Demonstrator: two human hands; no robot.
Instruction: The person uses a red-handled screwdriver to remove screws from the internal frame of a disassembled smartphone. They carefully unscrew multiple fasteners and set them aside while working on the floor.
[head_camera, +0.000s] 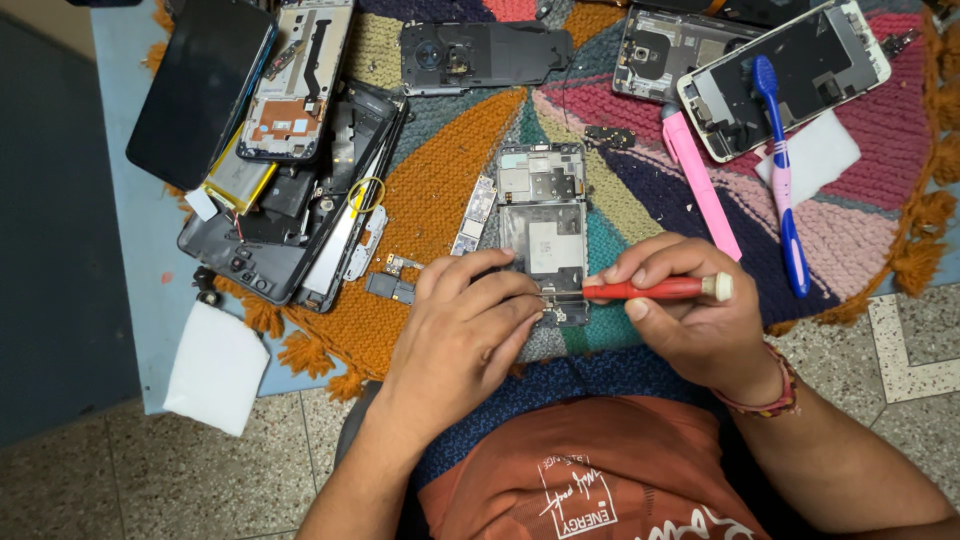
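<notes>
Centrally, we see one opened phone frame (542, 225) lying on a woven multicoloured mat (440, 190), its lower end nearest the person. Two hands work on it. The left hand (462, 335) rests on the mat with its fingers curled, the fingertips pressed against the frame's lower left corner. The right hand (690, 310) pinches one red screwdriver (655, 289) between thumb and fingers; the tool lies nearly level, its pale cap pointing right and its tip meeting the lower edge of the frame, just beside the left fingertips. The frame thus lies above and between the two hands, touching both the left fingers and the tool tip.

Around this we count one narrow circuit board (474, 215) just left of the frame, one pink pen-like tool (700, 185) to its right, and one blue toothbrush (778, 170) resting across another opened phone (785, 75) at the upper right. One dark back cover (485, 55) lies at top centre. A heap of dismantled phones (290, 190) with one yellow battery (238, 180) occupies the left, and one white cloth (215, 368) hangs over the table's near edge.
</notes>
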